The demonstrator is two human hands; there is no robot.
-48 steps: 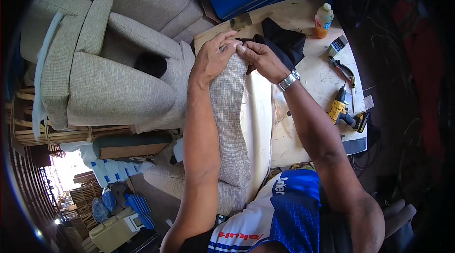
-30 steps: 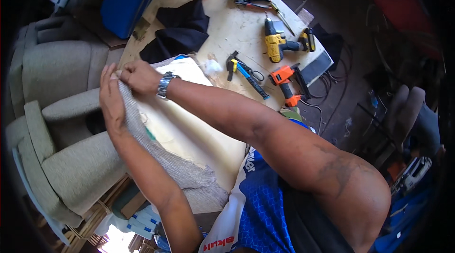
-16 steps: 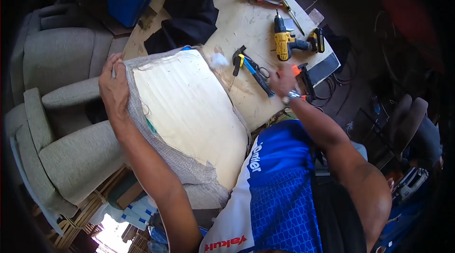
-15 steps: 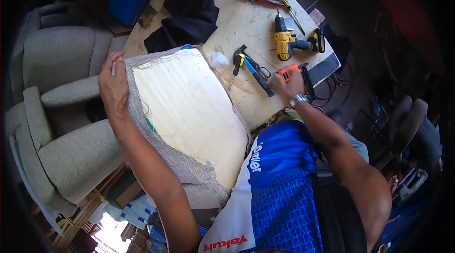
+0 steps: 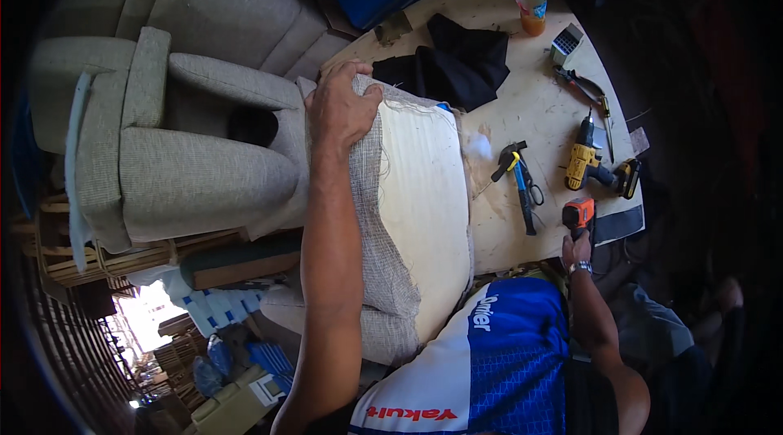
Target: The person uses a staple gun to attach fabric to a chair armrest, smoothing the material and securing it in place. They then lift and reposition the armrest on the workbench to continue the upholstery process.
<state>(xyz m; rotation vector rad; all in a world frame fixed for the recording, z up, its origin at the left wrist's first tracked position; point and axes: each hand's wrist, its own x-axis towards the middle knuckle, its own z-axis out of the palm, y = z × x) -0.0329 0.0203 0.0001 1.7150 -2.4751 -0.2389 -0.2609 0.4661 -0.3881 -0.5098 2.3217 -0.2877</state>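
Note:
A cream-coloured board (image 5: 424,182) with grey woven fabric (image 5: 369,190) folded over its edges lies on the table and reaches back toward my body. My left hand (image 5: 344,106) is closed over its far left corner, thumb on top and fingertips hidden over the edge. On the right side of the table, my right hand (image 5: 577,247) is wrapped round the handle of an orange and black staple gun (image 5: 579,211), whose orange end points away from me. Between the board and the staple gun lie a hammer (image 5: 520,189) with a blue and black handle and black-handled scissors (image 5: 536,193).
On the table (image 5: 506,251) are a yellow drill (image 5: 582,162), pliers (image 5: 581,86), a bottle (image 5: 533,7) of orange liquid and black cloth (image 5: 449,64). A small grid-faced box (image 5: 565,45) stands near the far right edge. Grey upholstered seats (image 5: 208,178) crowd the left.
The view has swung left. The staple gun, earlier lying sideways under my right hand, now stands turned with its orange end away from me. My left hand still grips the board's edge.

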